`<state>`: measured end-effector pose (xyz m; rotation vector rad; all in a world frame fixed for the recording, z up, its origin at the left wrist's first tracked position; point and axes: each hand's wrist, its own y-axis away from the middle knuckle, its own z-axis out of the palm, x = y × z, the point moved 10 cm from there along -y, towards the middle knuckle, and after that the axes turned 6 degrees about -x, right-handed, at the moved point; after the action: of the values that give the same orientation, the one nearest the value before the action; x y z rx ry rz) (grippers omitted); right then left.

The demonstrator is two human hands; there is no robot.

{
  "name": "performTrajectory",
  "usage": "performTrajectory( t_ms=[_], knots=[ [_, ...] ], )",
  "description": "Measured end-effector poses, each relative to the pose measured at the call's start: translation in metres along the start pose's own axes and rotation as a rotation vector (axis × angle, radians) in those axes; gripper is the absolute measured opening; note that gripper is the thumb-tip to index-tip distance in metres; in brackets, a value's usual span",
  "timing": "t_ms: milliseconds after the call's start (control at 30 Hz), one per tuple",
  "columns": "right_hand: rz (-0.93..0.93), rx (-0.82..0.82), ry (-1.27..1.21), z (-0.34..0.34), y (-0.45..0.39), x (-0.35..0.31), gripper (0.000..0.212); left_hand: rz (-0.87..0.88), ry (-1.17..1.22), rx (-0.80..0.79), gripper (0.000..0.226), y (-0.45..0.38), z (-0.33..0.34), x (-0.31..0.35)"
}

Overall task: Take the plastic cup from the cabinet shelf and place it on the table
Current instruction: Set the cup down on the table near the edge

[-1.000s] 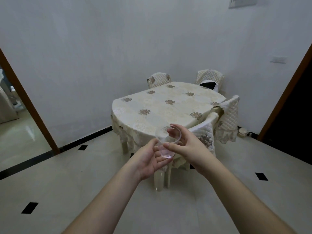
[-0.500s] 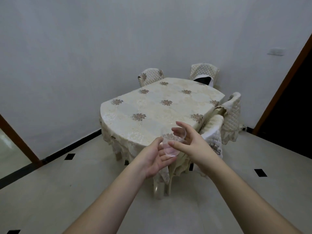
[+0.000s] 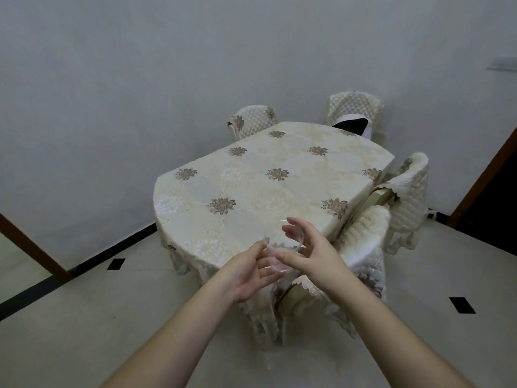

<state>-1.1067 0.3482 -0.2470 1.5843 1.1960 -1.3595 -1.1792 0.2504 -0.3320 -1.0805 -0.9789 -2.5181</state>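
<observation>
Left hand point(image 3: 246, 271), palm up, fingers loosely curled under and against the near side of the clear plastic cup point(image 3: 282, 252), cupping its base. Cup held in the air between the two hands, mouth tilted away and slightly up, its see-through wall hard to trace against the cloth behind. Right hand point(image 3: 313, 256) just beside the left, closed around the cup's right side, thumb along the near wall, fingers point(image 3: 293, 224) arched over the far rim. Both bare forearms reaching in from the bottom edge.

Just beyond the hands, the table point(image 3: 251, 186), draped in a cream tablecloth point(image 3: 293, 191) with brown flower motifs, its near edge directly behind the cup; cup not touching it. Under and to the right of the right hand, a chair point(image 3: 366, 247) in a quilted cream cover, tucked against the table. Farther right, a second covered chair point(image 3: 411, 197). Beyond the table's far side, two more covered chairs point(image 3: 251, 119), the right one with a dark item point(image 3: 351, 125) on it. Pale tiled floor point(image 3: 112, 317) below the left forearm.
</observation>
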Motion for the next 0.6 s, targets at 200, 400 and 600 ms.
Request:
performTrajectory(
  t_ms=[200, 400, 600],
  knots=[
    [0.039, -0.017, -0.049, -0.014, -0.049, 0.049, 0.068, -0.047, 0.046, 0.092, 0.030, -0.060, -0.019, 0.000],
    [0.067, 0.039, -0.079, -0.028, -0.094, 0.091, 0.072, -0.055, 0.080, 0.144, 0.025, -0.124, -0.038, 0.010],
    [0.138, 0.085, -0.063, -0.031, -0.143, 0.135, 0.072, -0.108, 0.011, 0.104, 0.021, -0.189, -0.063, 0.019]
  ],
)
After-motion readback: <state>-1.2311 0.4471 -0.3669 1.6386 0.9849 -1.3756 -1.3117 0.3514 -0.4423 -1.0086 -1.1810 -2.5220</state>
